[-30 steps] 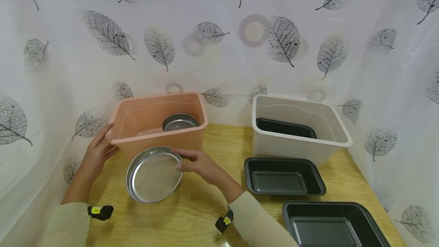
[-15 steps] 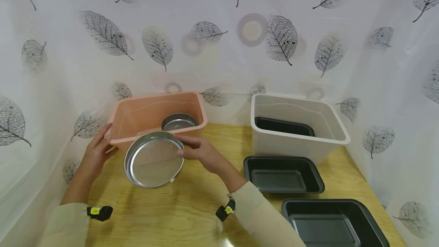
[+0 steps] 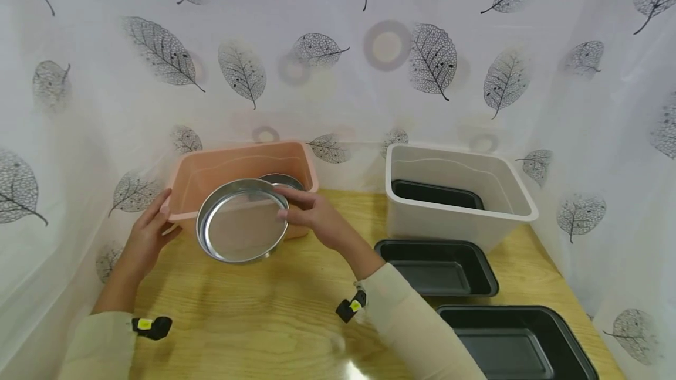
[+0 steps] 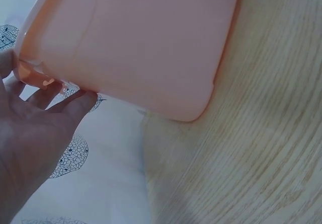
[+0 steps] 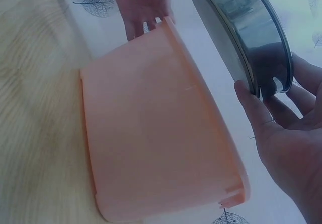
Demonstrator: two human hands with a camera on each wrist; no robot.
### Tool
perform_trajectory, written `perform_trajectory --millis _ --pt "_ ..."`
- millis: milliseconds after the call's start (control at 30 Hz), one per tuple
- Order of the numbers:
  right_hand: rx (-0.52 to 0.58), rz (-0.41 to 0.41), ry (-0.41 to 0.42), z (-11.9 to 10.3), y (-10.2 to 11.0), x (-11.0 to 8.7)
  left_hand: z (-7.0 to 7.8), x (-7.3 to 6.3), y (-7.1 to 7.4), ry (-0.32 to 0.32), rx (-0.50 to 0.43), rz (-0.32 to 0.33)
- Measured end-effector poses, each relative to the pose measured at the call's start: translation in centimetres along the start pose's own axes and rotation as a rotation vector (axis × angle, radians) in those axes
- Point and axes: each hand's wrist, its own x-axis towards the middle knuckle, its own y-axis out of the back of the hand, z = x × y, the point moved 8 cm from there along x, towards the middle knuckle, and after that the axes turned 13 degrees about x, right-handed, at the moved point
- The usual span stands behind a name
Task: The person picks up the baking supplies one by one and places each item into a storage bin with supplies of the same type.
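My right hand (image 3: 322, 219) pinches the right edge of a round metal sieve (image 3: 232, 230), thumb on the mesh side and fingers round the rim. The sieve is tilted toward me in front of the peach bin (image 3: 227, 163), its top overlapping the bin's opening in the head view. The bin shows faintly through its mesh. In the right wrist view, the sieve (image 5: 236, 17) is raised beside the bin's rim. My left hand (image 3: 149, 236) holds the bin's left corner by the rim. Inside the bin lies another round metal-rimmed piece (image 3: 282, 179), partly hidden by the sieve.
A whitish bin (image 3: 449, 227) stands to the right with a dark pan (image 3: 435, 194) in it. Before it lie two dark rectangular pans, the smaller pan (image 3: 438, 277) and the larger pan (image 3: 502, 353). A leaf-print curtain (image 3: 338, 98) hangs behind the wooden table (image 3: 253, 327).
My right hand has raised the sieve up and away from me, from the bin's front to its rim, so it now covers part of the piece inside. My left hand stays put.
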Motion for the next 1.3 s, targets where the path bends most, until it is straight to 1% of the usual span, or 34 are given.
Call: perform_trajectory --millis 67,133,300,433,667,867,933,1067,1200,1300 --pt "0.008 0.009 0.006 -0.4 0.3 0.3 0.1 0.0 0.0 0.000 0.027 -0.007" --pt "-0.010 0.023 0.011 -0.8 0.7 0.7 0.2 0.0 0.0 -0.010 0.036 -0.016" --pt "-0.127 0.049 0.016 -1.8 1.8 1.4 0.5 -0.2 -0.2 -0.054 -0.060 -0.046" --pt "-0.153 0.053 0.006 -2.3 2.5 2.0 0.7 -0.4 -0.3 -0.078 -0.108 -0.057" --pt "-0.080 0.078 0.006 -3.1 4.1 3.0 0.8 -0.3 -0.4 -0.103 -0.131 -0.061" --pt "-0.044 0.058 -0.009 -3.6 4.6 4.0 0.8 -0.1 -0.3 -0.086 -0.125 -0.063" --pt "-0.037 0.060 -0.013 -3.6 4.8 4.4 0.8 -0.1 -0.2 -0.074 -0.112 -0.059" --pt "-0.020 0.101 -0.019 -3.4 5.3 5.1 0.8 0.0 0.0 -0.058 -0.078 -0.054" --pt "0.038 0.138 -0.015 -3.0 5.8 5.5 0.6 0.0 0.2 -0.051 -0.032 -0.055" --pt "0.057 0.160 0.005 -2.8 6.2 5.9 0.5 0.0 0.3 -0.051 0.003 -0.057"
